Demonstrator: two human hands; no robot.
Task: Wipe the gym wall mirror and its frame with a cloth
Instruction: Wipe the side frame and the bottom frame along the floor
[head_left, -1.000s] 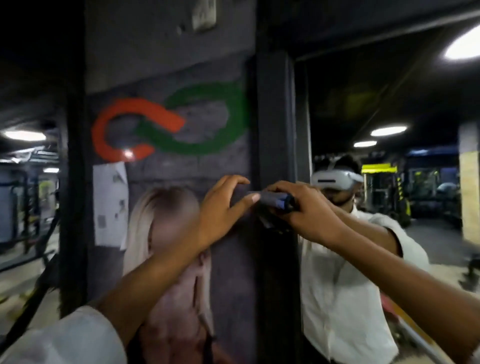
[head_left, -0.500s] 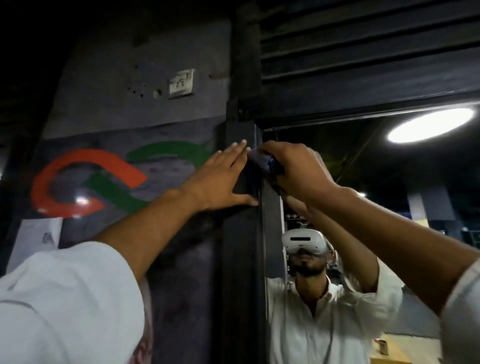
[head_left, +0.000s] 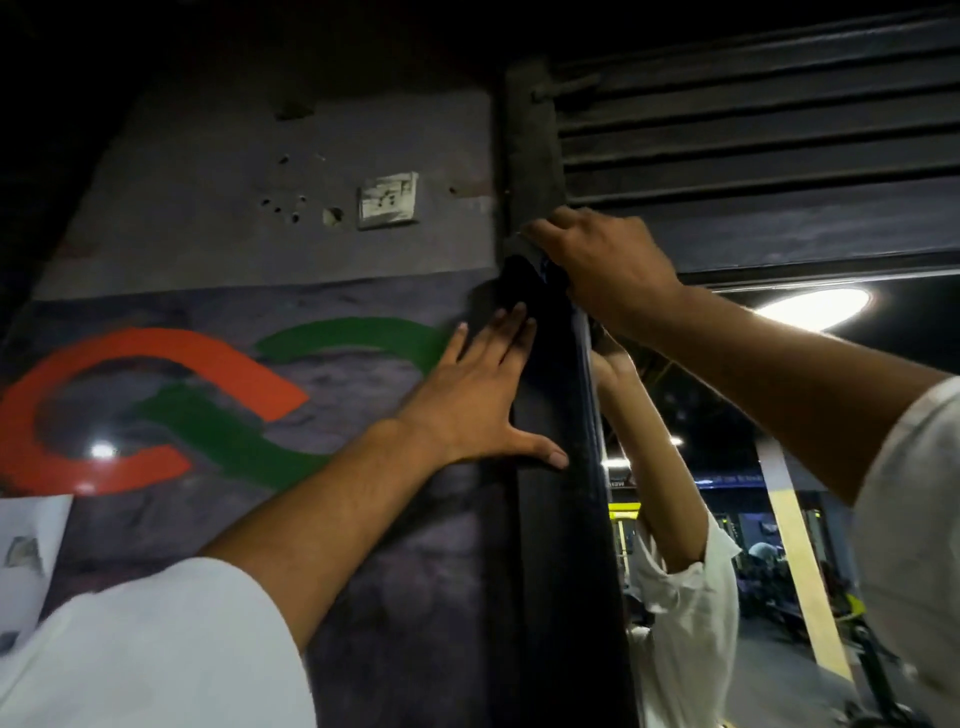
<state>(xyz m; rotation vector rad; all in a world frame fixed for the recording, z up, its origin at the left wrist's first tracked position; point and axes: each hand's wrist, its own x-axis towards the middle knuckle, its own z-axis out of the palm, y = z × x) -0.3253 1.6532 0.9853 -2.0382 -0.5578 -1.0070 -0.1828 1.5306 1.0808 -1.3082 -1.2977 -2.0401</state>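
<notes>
dark cloth (head_left: 537, 260) high on the frame (head_left: 556, 519)

the cloth sits bunched under the right hand (head_left: 597, 260), whose fingers curl over it, pressing it to the black frame beside the mirror (head_left: 727, 467). the left hand (head_left: 478, 395) lies spread flat, fingers on the painted wall (head_left: 208, 208), thumb on the frame. at full reach the grip could loosen and drop the cloth.

No wording can be read. On the wall (head_left: 218, 156), a painted emblem (head_left: 171, 410) shows an orange loop linked with a green one, a sign in shape only. Above it is a small pale plate (head_left: 387, 200) with dark marks too blurred to read. At lower left, a paper sheet (head_left: 28, 551) carries faint, illegible print. In the mirror (head_left: 909, 332), a blue strip (head_left: 727, 480) bears pale reversed lettering, too small to decipher.
</notes>
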